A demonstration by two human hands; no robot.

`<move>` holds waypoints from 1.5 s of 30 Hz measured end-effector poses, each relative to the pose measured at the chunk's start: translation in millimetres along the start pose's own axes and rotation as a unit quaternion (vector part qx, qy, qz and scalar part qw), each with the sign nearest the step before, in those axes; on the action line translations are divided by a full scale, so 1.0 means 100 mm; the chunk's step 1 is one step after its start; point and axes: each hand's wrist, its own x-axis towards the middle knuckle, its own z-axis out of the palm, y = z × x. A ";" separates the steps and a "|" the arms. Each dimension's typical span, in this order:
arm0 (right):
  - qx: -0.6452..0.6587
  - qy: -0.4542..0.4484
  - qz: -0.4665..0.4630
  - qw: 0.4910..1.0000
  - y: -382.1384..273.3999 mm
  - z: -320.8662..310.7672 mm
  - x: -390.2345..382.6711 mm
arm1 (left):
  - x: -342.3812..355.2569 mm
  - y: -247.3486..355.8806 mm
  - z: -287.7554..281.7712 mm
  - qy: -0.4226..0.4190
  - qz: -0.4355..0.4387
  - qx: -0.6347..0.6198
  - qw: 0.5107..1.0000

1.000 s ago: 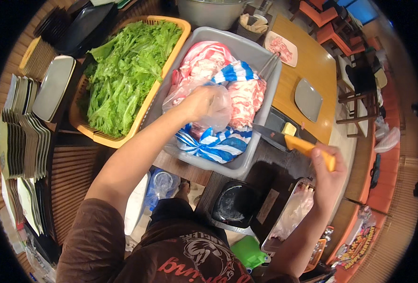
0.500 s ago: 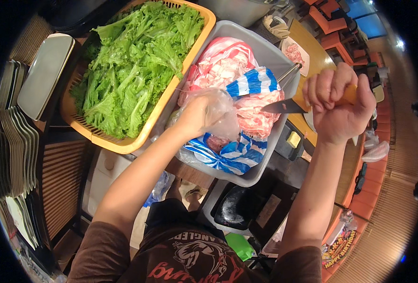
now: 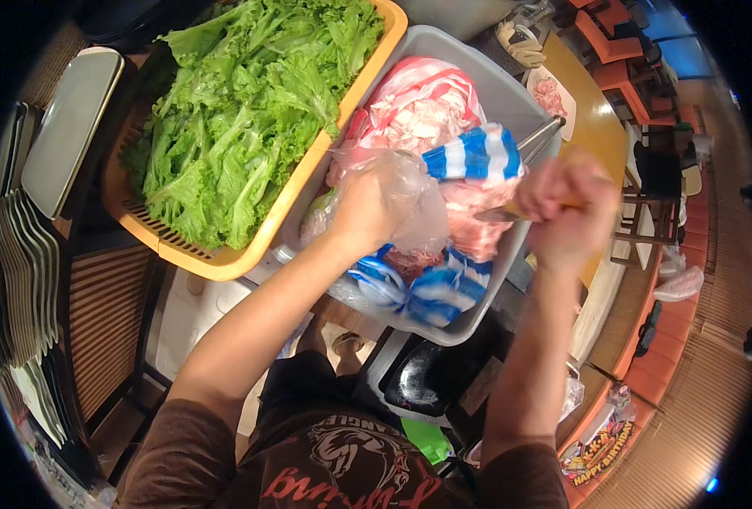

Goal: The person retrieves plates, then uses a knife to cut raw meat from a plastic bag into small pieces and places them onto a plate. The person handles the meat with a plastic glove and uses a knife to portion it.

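Inside a grey plastic bin (image 3: 511,89), my left hand (image 3: 366,204) is closed on a crumpled clear plastic bag (image 3: 422,212). My right hand (image 3: 567,208), blurred by motion, grips a knife (image 3: 499,215) by its yellow handle. The dark blade points left over pink sliced meat (image 3: 471,193) and hides part of it. Around the bag lie a red-and-white striped bag of meat (image 3: 433,78), a blue-and-white striped bag (image 3: 478,155) above the blade, and another blue-and-white bag (image 3: 444,293) at the near end.
A yellow basket (image 3: 329,144) heaped with green lettuce (image 3: 240,127) stands against the bin's left side. Farther left are a grey tray (image 3: 72,131) and stacked plates (image 3: 28,263). Right of the bin, a wooden table (image 3: 595,106) bears a plate of meat. A black pan (image 3: 427,373) sits nearer me.
My right hand has moved left and down with the knife, bringing the blade closer to the meat. My left hand keeps hold of the clear bag. The view has shifted slightly.
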 end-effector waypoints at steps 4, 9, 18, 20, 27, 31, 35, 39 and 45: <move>0.067 -0.005 -0.048 0.997 0.40 -0.27 -0.25 | 0.02 0.05 0.01 -0.051 0.058 0.044 0.996; 0.127 0.034 -0.023 0.991 0.25 -0.41 -0.18 | 0.20 0.12 0.25 -0.198 0.155 0.192 0.949; 0.127 0.219 0.099 0.962 0.45 -0.89 0.69 | 0.21 0.34 0.66 -0.249 0.108 0.294 0.916; 0.119 0.258 0.118 0.952 0.56 -0.98 0.83 | 0.16 0.33 0.70 -0.269 0.135 0.309 0.902; -0.027 0.279 0.020 0.960 0.82 -0.85 0.99 | -0.10 0.17 0.96 -0.225 0.218 0.447 0.838; 0.073 0.275 0.095 0.954 0.76 -0.84 0.92 | -0.17 0.16 1.09 -0.225 0.238 0.486 0.810; 0.095 0.250 0.097 0.959 0.60 -0.82 0.76 | -0.20 0.16 1.10 -0.228 0.250 0.479 0.810; 0.109 0.230 0.014 0.967 0.46 -0.72 0.31 | -0.20 0.13 1.13 -0.226 0.258 0.475 0.810; 0.166 0.232 -0.106 0.953 0.46 -0.67 -0.33 | -0.20 0.16 1.18 -0.194 0.272 0.474 0.815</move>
